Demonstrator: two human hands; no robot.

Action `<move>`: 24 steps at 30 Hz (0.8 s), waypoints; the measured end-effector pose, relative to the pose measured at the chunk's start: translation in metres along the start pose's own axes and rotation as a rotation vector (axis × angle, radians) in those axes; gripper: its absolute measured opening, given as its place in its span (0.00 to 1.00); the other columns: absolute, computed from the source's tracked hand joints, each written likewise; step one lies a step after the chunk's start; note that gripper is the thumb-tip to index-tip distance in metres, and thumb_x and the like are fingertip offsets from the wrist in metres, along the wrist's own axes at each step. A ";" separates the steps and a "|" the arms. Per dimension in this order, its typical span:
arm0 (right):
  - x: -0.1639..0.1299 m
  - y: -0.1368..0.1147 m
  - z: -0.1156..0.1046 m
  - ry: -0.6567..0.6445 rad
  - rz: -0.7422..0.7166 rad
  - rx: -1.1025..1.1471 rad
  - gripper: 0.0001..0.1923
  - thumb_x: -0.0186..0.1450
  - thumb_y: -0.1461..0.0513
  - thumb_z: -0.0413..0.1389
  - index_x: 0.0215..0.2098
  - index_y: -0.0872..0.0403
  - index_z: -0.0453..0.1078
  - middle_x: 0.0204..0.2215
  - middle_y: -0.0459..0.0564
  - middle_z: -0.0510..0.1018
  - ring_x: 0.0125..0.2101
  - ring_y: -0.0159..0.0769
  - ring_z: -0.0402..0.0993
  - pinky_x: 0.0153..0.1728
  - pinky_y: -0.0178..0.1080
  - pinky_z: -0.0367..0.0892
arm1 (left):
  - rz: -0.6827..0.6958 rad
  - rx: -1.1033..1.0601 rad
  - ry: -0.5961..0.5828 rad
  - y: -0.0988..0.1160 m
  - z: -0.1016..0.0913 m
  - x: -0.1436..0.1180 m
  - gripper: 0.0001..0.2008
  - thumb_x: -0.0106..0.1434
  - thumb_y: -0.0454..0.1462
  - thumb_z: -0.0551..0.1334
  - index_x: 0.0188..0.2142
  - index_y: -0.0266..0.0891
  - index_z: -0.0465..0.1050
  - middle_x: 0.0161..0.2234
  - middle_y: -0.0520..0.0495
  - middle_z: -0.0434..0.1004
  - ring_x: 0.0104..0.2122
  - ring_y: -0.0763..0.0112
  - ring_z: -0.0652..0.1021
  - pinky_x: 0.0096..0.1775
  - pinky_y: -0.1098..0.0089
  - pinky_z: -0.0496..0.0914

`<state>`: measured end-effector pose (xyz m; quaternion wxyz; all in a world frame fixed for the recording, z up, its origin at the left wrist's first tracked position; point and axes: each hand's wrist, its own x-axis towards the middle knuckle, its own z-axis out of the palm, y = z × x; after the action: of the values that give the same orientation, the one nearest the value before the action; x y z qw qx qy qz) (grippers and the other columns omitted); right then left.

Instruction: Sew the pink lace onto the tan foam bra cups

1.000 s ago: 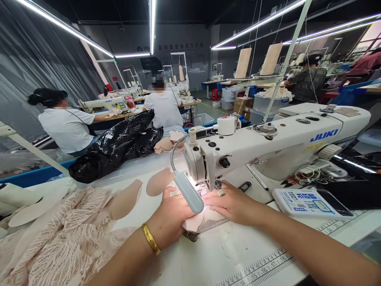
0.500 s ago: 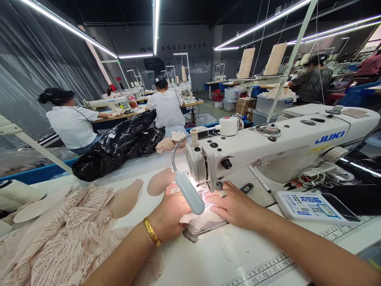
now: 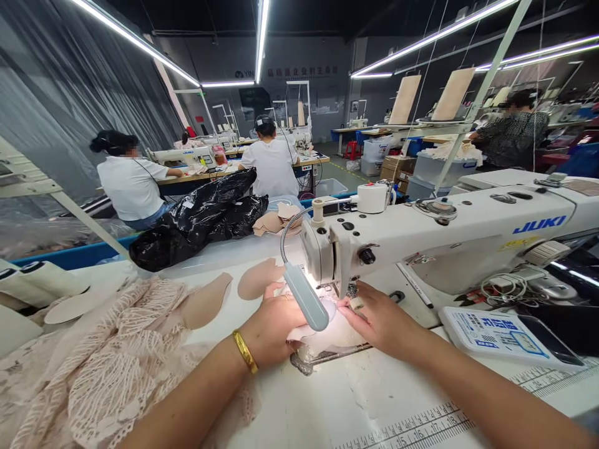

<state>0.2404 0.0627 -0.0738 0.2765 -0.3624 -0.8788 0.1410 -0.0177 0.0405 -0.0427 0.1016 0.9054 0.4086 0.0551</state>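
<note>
Ceiling strip lights (image 3: 262, 37) bright; needle area glaring; edges warped.

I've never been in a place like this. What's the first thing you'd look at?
Probably the big white JUKI sewing machine in the middle, with its little lamp shining down by the needle. Right under the light, the left hand and right hand press on a pale piece of fabric. A heap of pink lace lies at the left.

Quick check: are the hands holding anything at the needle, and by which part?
Both hands press a beige fabric piece flat on the machine bed: the left hand on its left side, the right hand on its right. Neither lifts it.
</note>
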 end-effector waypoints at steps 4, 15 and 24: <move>0.001 -0.003 -0.002 0.003 0.014 0.009 0.08 0.72 0.66 0.48 0.37 0.52 0.67 0.36 0.53 0.76 0.36 0.43 0.72 0.36 0.44 0.70 | 0.011 -0.015 0.017 0.001 0.001 0.000 0.15 0.47 0.26 0.62 0.34 0.44 0.70 0.42 0.56 0.81 0.45 0.57 0.77 0.56 0.48 0.54; 0.000 0.000 -0.001 0.026 -0.036 0.012 0.07 0.72 0.65 0.48 0.38 0.53 0.66 0.36 0.54 0.75 0.38 0.46 0.72 0.38 0.46 0.69 | 0.022 0.027 0.052 0.001 0.006 -0.001 0.14 0.47 0.26 0.61 0.32 0.44 0.68 0.43 0.56 0.81 0.45 0.56 0.77 0.52 0.50 0.56; -0.001 0.000 -0.002 0.018 -0.032 0.015 0.08 0.73 0.64 0.47 0.37 0.53 0.66 0.34 0.53 0.74 0.36 0.45 0.71 0.38 0.46 0.69 | 0.010 0.008 0.110 0.002 0.010 -0.003 0.11 0.54 0.28 0.62 0.35 0.44 0.74 0.43 0.50 0.82 0.46 0.55 0.77 0.55 0.48 0.57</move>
<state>0.2419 0.0618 -0.0730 0.2892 -0.3475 -0.8809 0.1400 -0.0165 0.0357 -0.0519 0.0752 0.9034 0.4091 0.1040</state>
